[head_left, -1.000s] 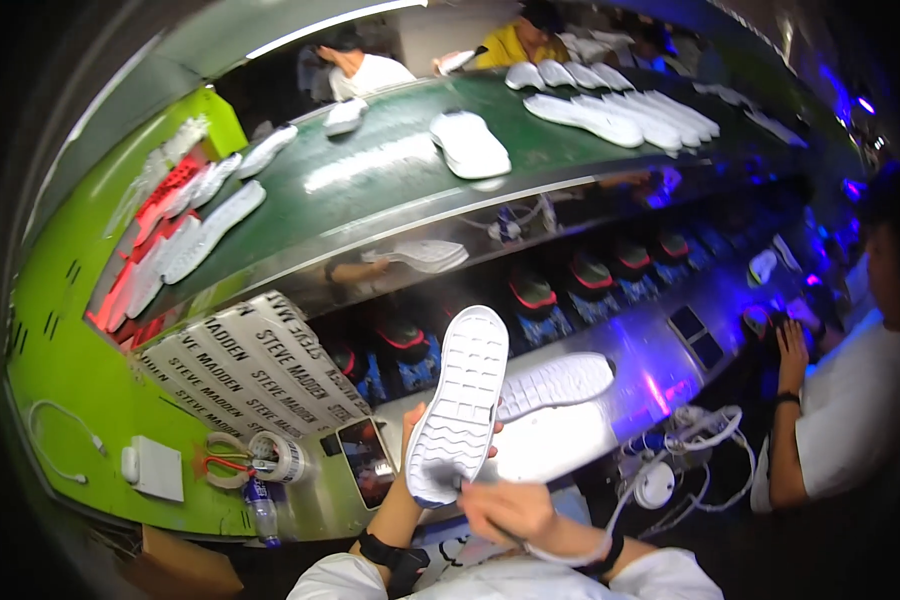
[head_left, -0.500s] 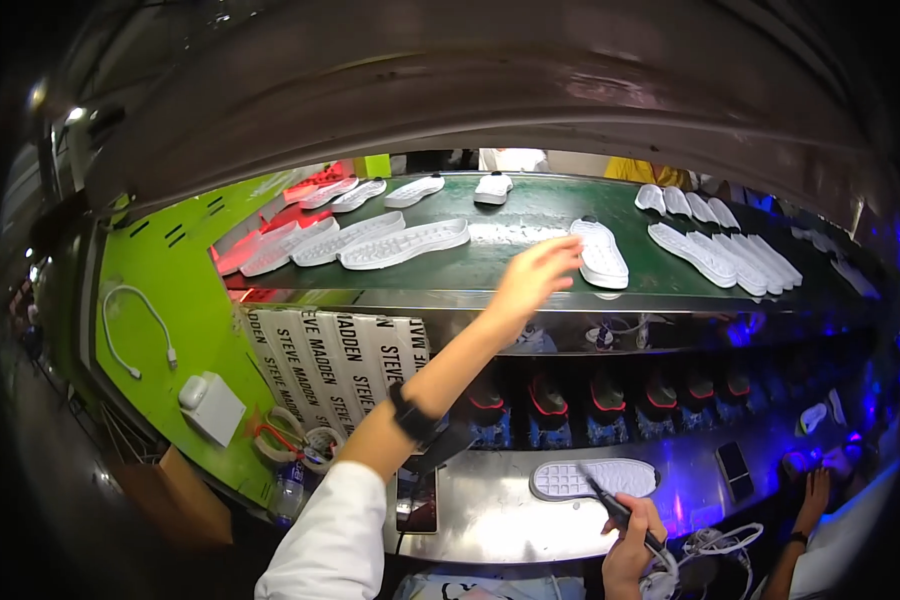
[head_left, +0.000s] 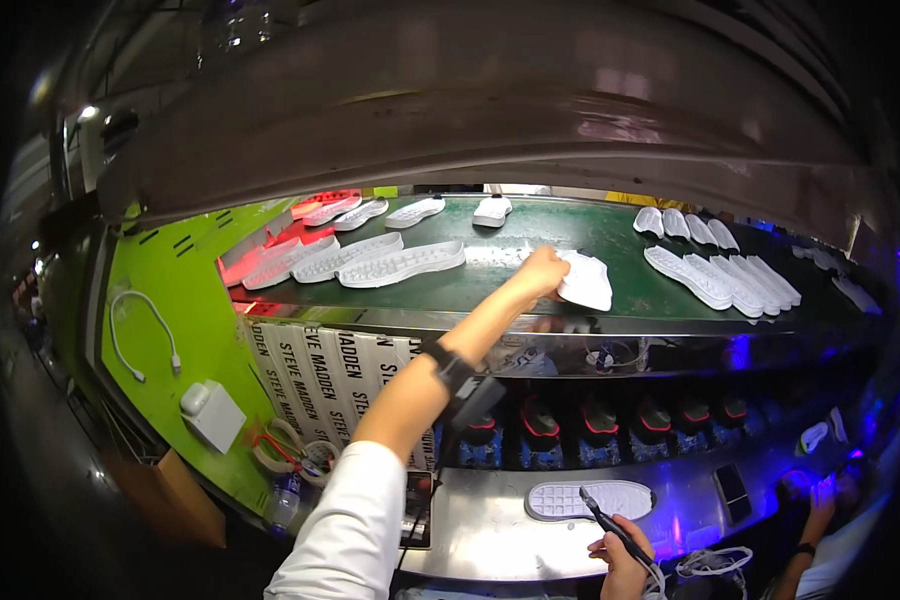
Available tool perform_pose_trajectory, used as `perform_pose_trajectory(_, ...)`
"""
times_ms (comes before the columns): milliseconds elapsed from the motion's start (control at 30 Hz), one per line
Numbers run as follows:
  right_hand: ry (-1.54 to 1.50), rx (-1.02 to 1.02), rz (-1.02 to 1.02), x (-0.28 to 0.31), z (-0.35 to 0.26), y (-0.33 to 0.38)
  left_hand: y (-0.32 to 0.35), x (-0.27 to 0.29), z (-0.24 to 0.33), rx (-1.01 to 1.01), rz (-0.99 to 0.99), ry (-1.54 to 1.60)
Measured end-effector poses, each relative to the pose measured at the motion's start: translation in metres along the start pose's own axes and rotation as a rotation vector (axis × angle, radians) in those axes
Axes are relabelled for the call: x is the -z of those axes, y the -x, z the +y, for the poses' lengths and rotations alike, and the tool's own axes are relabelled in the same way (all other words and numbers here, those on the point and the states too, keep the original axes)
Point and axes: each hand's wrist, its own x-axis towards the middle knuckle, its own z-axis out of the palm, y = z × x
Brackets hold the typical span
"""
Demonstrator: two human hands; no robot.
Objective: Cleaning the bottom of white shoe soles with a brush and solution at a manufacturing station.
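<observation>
My left hand point(head_left: 544, 270), reaching up over the green conveyor belt point(head_left: 510, 285), has its fingers closed on the edge of a white shoe sole point(head_left: 588, 281). That sole looks tilted and slightly blurred. Lower down, my right hand point(head_left: 622, 560) grips a black pen-shaped tool point(head_left: 618, 532) with a pale cord trailing from its rear. The tool's tip overlaps a second white sole point(head_left: 620, 498) in view, whose gridded inner side faces up on the metal shelf point(head_left: 495, 540); whether the two touch I cannot tell.
More white soles point(head_left: 402, 264) lie left on the belt, and another group point(head_left: 715, 280) lies right. Dark shoes point(head_left: 600, 432) line the rack below. A phone-like black object point(head_left: 732, 492) rests on the shelf. At lower right is another person's arm point(head_left: 808, 540). Green panel point(head_left: 170, 340) at left.
My left hand has closed on the sole on the belt, which is now tilted and shifted slightly nearer. My right hand still holds the tool, its tip still over the shelf's sole.
</observation>
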Motion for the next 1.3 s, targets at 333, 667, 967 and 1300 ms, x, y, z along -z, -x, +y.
perform_pose_trajectory(333,-0.178,-0.133,-0.219,0.011,-0.010,0.028,0.274,-0.006,-0.132,0.358,-0.537,1.443)
perform_pose_trajectory(667,0.594,0.596,-0.367,-0.039,0.034,0.042,0.347,-0.099,-0.230,0.714,-0.258,1.519)
perform_pose_trajectory(967,0.527,0.391,-0.737,-0.049,0.017,0.062,0.313,-0.078,-0.216,0.658,-0.509,1.890)
perform_pose_trajectory(1300,0.296,0.076,-0.741,-0.035,-0.005,0.033,0.268,-0.061,-0.164,0.700,-0.659,1.366)
